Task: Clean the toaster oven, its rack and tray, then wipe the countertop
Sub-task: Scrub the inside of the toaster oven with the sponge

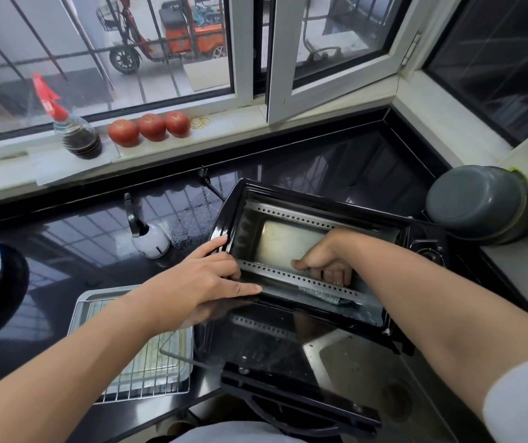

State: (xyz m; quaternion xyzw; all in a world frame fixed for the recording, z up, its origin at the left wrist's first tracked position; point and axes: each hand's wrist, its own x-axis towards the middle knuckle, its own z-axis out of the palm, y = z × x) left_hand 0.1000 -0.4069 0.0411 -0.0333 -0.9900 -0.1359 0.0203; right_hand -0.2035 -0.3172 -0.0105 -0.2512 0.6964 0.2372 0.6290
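right hand [323, 260] reaches inside the oven [304, 251], fingers curled on what seems a cloth [323, 295] at 6 o'clock, left hand [205, 282] bracing the frame.

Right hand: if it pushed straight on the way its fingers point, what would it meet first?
Probably the oven floor: the right hand reaches down inside onto a cloth, though depth is unclear.

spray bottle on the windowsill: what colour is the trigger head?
Red, on the spray bottle; the head view shows it clearly.
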